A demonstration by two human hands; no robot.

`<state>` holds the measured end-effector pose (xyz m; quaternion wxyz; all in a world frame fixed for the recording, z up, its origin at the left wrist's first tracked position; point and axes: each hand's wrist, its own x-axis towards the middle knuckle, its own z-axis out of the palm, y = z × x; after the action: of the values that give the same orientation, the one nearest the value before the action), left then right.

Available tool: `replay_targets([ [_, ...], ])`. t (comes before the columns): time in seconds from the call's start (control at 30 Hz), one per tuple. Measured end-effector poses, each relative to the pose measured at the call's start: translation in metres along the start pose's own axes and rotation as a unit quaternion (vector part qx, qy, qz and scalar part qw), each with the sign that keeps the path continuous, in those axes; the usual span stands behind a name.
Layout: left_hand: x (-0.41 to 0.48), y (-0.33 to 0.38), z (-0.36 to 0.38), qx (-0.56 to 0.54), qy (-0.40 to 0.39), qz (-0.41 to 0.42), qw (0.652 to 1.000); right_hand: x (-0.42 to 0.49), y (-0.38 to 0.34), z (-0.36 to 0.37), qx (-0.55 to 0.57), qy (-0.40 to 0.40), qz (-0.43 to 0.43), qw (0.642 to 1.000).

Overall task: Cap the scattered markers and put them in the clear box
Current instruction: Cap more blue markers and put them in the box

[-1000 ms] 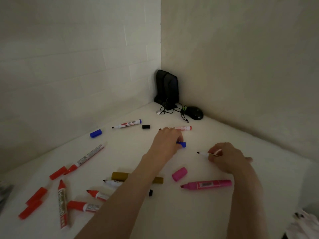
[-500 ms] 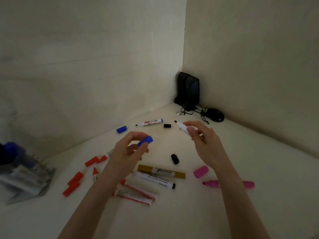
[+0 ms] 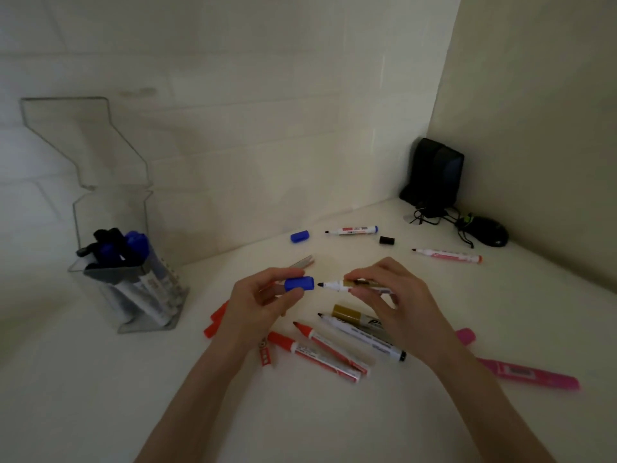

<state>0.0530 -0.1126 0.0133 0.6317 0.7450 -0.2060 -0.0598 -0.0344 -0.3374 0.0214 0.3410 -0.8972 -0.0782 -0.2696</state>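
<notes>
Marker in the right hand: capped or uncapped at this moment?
Uncapped. The marker tip is bare, and the blue cap in the left hand sits just short of it.

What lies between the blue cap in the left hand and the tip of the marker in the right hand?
Nothing: in the head view a short bare gap separates the blue plastic cap from the white marker, its dark tip facing the cap's open end.

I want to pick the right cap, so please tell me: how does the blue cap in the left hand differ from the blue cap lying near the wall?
The held blue cap is pinched in the left hand, above the table, its opening facing the marker in the right hand. The far blue cap lies loose on the table, untouched, with no marker tip at it. Both look alike in colour and shape.
</notes>
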Motion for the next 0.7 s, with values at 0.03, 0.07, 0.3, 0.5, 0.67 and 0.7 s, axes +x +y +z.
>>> replay_targets([
  [0.03, 0.0, 0.001, 0.001, -0.002, -0.002, 0.002, 1.0, 0.0, 0.001, 0.001, -0.005, -0.003, 0.001, 1.0],
  [0.07, 0.0, 0.001, 0.002, -0.002, -0.005, 0.004, 1.0, 0.0, 0.001, 0.002, -0.011, -0.007, 0.0, 1.0],
  [0.3, 0.001, -0.001, 0.004, 0.017, -0.024, 0.005, 1.0, -0.003, 0.001, 0.011, -0.041, -0.037, -0.006, 0.998],
  [0.5, -0.006, -0.006, 0.01, 0.062, 0.01, 0.04, 0.997, -0.004, -0.003, 0.016, -0.018, -0.019, 0.005, 1.0],
  [0.67, -0.01, -0.005, 0.016, 0.067, 0.046, 0.077, 0.994, -0.006, -0.007, 0.021, -0.006, 0.026, -0.005, 1.0],
  [0.7, -0.01, -0.005, 0.016, 0.069, 0.053, 0.088, 0.992, -0.005, -0.008, 0.023, -0.003, 0.034, -0.007, 0.999],
])
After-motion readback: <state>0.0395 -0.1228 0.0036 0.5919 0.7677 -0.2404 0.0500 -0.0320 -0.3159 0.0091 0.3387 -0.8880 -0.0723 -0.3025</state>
